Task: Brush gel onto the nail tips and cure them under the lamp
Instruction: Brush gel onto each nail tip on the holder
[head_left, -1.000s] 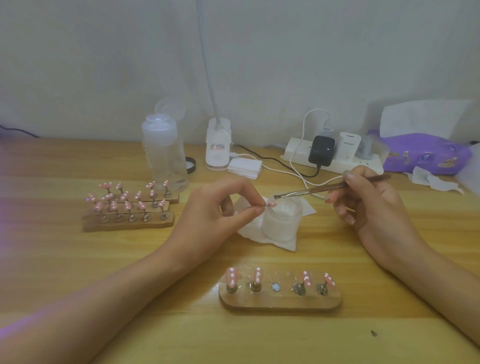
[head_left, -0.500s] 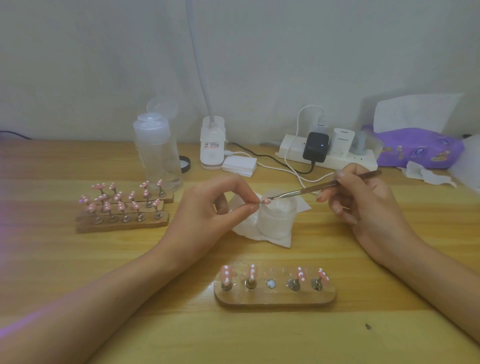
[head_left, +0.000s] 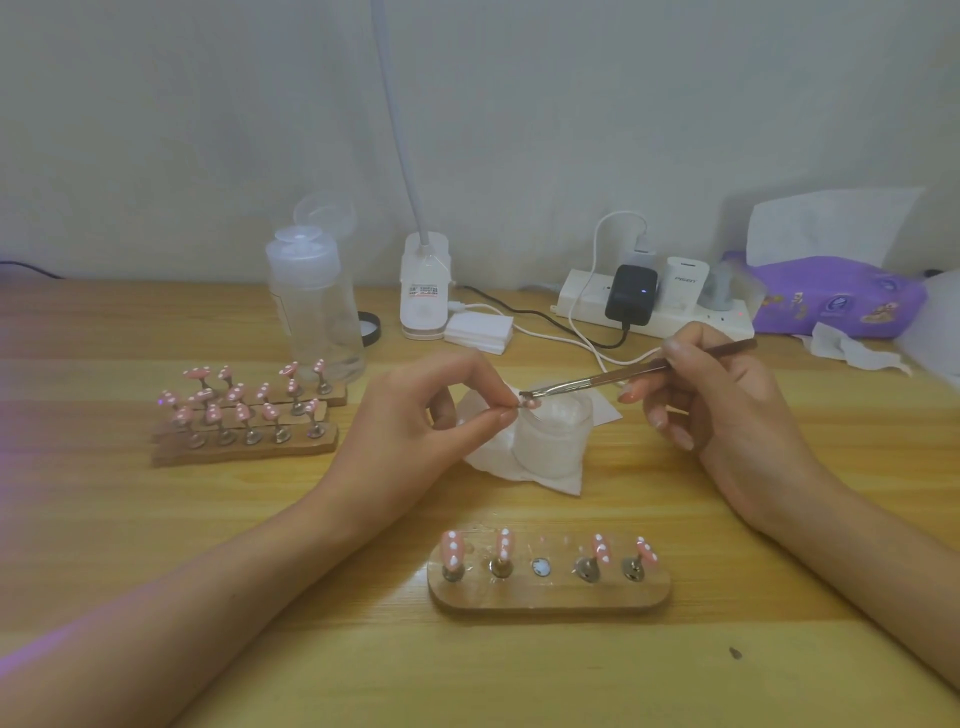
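Note:
My left hand (head_left: 415, 431) pinches a small pink nail tip (head_left: 527, 401) between thumb and forefinger, above a frosted white gel jar (head_left: 553, 436). My right hand (head_left: 717, 410) holds a thin brush (head_left: 623, 376) whose bristle end touches that tip. In front of me a wooden holder (head_left: 548, 595) carries several pink nail tips with white dots and has one bare stand in its middle. The white lamp (head_left: 425, 291) stands at the back, with its neck running up out of view.
More wooden holders (head_left: 244, 447) with pink tips lie at the left. Behind them stands a clear pump bottle (head_left: 311, 306). A power strip (head_left: 654, 306) with chargers and cables, a purple tissue pack (head_left: 836, 296) and a white tissue (head_left: 524, 467) under the jar are also on the wooden table.
The brush end has come onto the nail tip held by my left hand. Both hands have stayed over the jar.

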